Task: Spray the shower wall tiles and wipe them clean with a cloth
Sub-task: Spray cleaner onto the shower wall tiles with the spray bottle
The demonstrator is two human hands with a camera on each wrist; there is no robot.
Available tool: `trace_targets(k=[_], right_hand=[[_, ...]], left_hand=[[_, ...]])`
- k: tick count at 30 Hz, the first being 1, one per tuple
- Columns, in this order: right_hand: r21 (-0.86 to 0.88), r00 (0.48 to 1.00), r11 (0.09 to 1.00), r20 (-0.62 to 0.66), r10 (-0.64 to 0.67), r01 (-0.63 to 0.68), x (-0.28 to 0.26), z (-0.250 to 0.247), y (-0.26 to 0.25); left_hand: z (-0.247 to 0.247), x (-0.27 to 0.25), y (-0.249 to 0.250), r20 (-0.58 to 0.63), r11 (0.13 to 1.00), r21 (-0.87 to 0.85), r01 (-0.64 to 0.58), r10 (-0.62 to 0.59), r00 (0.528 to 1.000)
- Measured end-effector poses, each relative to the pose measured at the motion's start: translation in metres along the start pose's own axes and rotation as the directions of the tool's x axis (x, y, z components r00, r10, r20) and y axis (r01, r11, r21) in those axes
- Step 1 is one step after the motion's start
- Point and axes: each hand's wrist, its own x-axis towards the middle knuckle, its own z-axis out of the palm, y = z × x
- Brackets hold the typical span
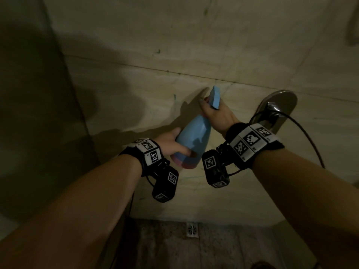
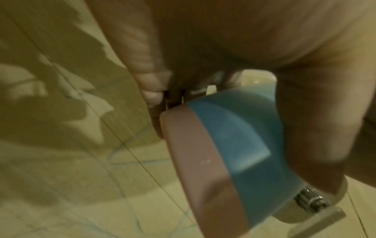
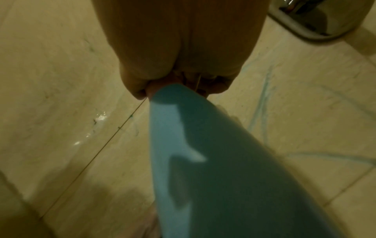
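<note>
A dimly lit home shower stall: large beige tiles (image 1: 194, 45) with thin dark grout lines cover the walls, some streaked with blue-green marks. A chrome mixer plate (image 1: 279, 105) with a lever is fixed to the wall, a dark hose (image 1: 310, 133) looping beside it. Below, a small square drain (image 1: 192, 230) sits in a speckled floor (image 1: 213, 249).

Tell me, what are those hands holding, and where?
A blue spray bottle. The left hand grips its wide base; the right hand grips the neck below the spray head.
</note>
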Motion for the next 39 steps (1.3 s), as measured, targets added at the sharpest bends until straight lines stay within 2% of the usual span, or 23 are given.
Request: trace_targets(k=[2,6,12,19,29,33,36,39], right_hand=[[-0.042,1.0,0.999,-0.014,0.0,0.0,0.001,-0.008,0.002],[-0.055,0.996,0.995,-0.047,0.077,-0.079,0.005,-0.01,0.014],[0.014,1.0,1.0,-0.011,0.011,-0.011,-0.008,-0.016,0.03],[0.016,0.987,0.987,0.012,0.161,-0.161,-0.021,-0.021,0.069],[-0.057,0.976,0.975,0.001,0.217,-0.216,-0.025,-0.018,0.1],[-0.043,0.971,0.976,0.098,0.218,-0.215,-0.026,-0.002,0.103],[-0.039,0.972,0.989,0.182,0.151,-0.146,-0.027,0.018,0.087],[-0.042,0.961,0.996,0.263,0.09,-0.082,-0.023,0.053,0.065]], left_hand=[[0.006,0.006,0.004,-0.006,1.0,0.003,-0.004,0.004,1.0],[0.014,0.015,0.002,-0.028,1.0,0.009,-0.018,0.018,0.999],[0.028,0.018,-0.003,-0.009,1.0,-0.004,0.003,-0.003,1.0],[0.053,0.025,-0.011,0.047,0.996,0.07,0.054,-0.057,0.997],[0.078,0.028,-0.02,0.073,0.991,0.07,0.118,-0.123,0.99],[0.08,0.018,-0.028,0.059,0.989,0.028,0.145,-0.147,0.987],[0.072,0.006,-0.041,0.02,0.985,0.042,0.17,-0.171,0.985],[0.056,-0.003,-0.07,-0.034,0.984,-0.028,0.176,-0.177,0.984]])
